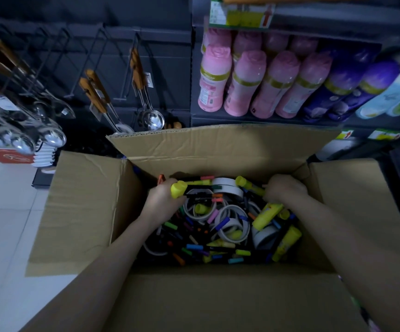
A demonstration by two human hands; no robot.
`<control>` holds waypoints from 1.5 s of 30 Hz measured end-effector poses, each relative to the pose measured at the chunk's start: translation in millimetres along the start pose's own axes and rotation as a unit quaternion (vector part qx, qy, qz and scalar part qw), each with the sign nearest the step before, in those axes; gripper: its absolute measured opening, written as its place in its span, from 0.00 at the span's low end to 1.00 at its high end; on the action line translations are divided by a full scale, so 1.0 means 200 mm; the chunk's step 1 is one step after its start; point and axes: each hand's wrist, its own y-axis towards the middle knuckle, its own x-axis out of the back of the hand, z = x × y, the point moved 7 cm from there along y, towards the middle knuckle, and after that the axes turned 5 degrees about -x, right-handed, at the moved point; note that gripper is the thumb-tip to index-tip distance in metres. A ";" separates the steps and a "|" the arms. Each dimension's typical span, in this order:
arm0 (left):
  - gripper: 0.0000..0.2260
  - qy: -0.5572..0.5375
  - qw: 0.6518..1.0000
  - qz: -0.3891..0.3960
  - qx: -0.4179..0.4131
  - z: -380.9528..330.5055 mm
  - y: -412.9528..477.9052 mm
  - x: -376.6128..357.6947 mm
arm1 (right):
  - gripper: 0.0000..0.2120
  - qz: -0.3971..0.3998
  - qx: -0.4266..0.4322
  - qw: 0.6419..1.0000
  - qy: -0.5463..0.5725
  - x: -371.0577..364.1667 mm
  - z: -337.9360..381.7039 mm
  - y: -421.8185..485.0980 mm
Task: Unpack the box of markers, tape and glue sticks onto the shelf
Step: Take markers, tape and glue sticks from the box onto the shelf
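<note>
— What was held?
— One glue stick (178, 189) was gripped in the left hand (163, 200); a second stick (250, 185) was clasped in the curled right hand (285, 189).
— And the rest?
— Left in the box (218, 149), which was set open before the shelf (230, 121), four flaps out. Two more sticks (267, 215) were made out and at least five tape rolls (227, 185) — the markers (195, 247) could not be counted.

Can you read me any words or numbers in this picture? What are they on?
No words or numbers can be read here.
Pink plastic bottles: labels and barcode too blurred.
Yellow-green shelf-edge tags: red arrows show, print too small.
White hang tags on the wooden-handled ladles: blurred.
Yellow glue sticks: print too blurred.
Brown cardboard box: no print in view.
</note>
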 end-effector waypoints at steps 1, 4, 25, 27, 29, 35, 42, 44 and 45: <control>0.05 0.000 1.000 0.003 -0.001 -0.01 0.00 -0.01 | 0.05 -0.023 0.004 1.000 0.011 0.02 -0.01 -0.01; 0.08 -0.012 1.000 0.007 -0.003 -0.05 0.01 -0.02 | 0.10 -0.101 0.015 0.994 0.033 0.08 -0.02 -0.05; 0.07 -0.015 0.995 -0.081 -0.062 -0.54 -0.31 -0.03 | 0.13 -0.270 0.187 0.884 0.334 0.11 -0.29 -0.58; 0.05 -0.008 0.993 -0.073 -0.089 -0.58 -0.34 -0.03 | 0.13 -0.294 0.182 0.871 0.350 0.11 -0.35 -0.67; 0.03 -0.006 0.991 -0.066 -0.113 -0.63 -0.36 -0.02 | 0.13 -0.308 0.164 0.854 0.386 0.10 -0.43 -0.78; 0.06 -0.031 0.977 -0.059 -0.201 -0.83 -0.49 0.03 | 0.12 -0.357 0.077 0.763 0.533 -0.08 -0.69 -1.13; 0.11 -0.076 0.952 0.060 -0.292 -1.07 -0.79 -0.13 | 0.08 -0.376 -0.029 0.659 0.651 -0.49 -0.95 -1.53; 0.10 -0.097 0.943 0.091 -0.304 -1.14 -0.91 -0.21 | 0.08 -0.409 -0.066 0.639 0.648 -0.60 -1.06 -1.66; 0.08 -0.103 0.937 0.111 -0.314 -1.17 -0.97 -0.26 | 0.08 -0.419 -0.079 0.628 0.651 -0.66 -1.11 -1.72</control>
